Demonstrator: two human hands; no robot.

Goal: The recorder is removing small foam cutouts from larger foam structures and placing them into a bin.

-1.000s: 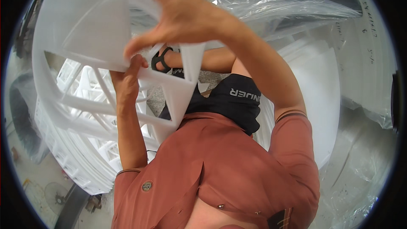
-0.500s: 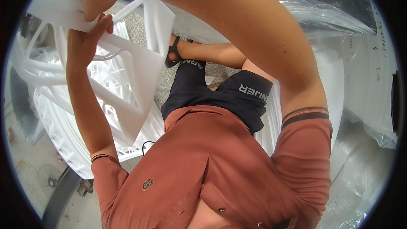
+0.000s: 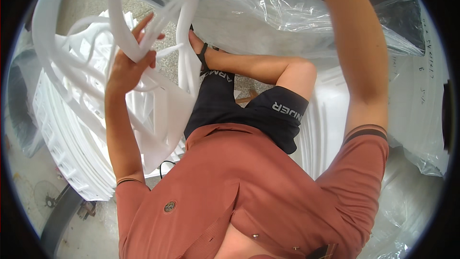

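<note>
A white foam sheet with curved cut-outs (image 3: 112, 9) hangs up in front of me at the upper left, its thin struts bending. Around one of its struts my left hand (image 3: 128, 69) is closed, with the thumb on the near side and fingertips showing beyond it. Below and behind the hand, a broader flap of white foam (image 3: 172, 110) droops toward my lap. My right arm reaches up past the top edge of the picture, so the right hand is out of sight, and what it holds does not show.
A stack of white cut-out foam sheets (image 3: 72, 158) stands on the floor at my left. More white sheets (image 3: 326, 120) lie stacked beside my right leg. Clear plastic film (image 3: 268, 9) covers material ahead, and wrapped bundles (image 3: 414, 91) stand at the right.
My right hand has left the left hand's side and swung up and right, out of view. The foam sheet has lifted and spread, and my left hand has shifted slightly right.
</note>
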